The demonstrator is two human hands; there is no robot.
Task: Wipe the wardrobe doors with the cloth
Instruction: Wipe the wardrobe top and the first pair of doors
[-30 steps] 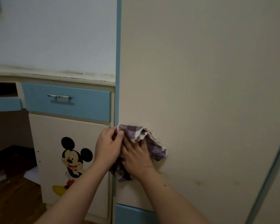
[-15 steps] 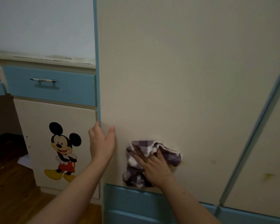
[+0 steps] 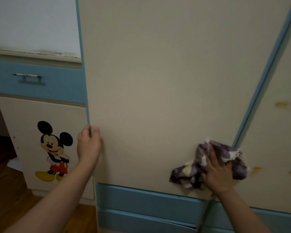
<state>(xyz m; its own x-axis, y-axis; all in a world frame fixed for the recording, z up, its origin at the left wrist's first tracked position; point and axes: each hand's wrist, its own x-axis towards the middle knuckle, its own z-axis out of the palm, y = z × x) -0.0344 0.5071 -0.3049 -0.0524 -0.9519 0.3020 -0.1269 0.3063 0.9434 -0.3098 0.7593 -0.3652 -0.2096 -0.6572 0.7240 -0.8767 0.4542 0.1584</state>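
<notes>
The right hand [image 3: 217, 174] lies flat on the cloth [image 3: 185, 174], fingers straight and slightly spread, pressing it against the wardrobe low down. The cloth is purple and white and crumpled. It bunches out to the left of that hand and up past its fingertips, and its right part crosses the foot of the blue strip [image 3: 262, 81] onto the right door [image 3: 275, 135]. Most of it sits on the left door [image 3: 158, 81], just above the blue drawers [image 3: 141, 195] that run below the wrist

The left hand [image 3: 88, 145] is well apart from the right one, at the far edge of the left door. It grips that edge, thumb on the cream front and fingers curled round the side out of sight

Right of the right hand, yellowish stains [image 3: 281, 104] mark the right door, one just beside the cloth and others higher up. Left of the left hand is a low cabinet door with a Mickey sticker [image 3: 55, 152], and above it a blue drawer with a handle [image 3: 27, 75]. A wooden floor [image 3: 10, 199] shows under the left forearm
</notes>
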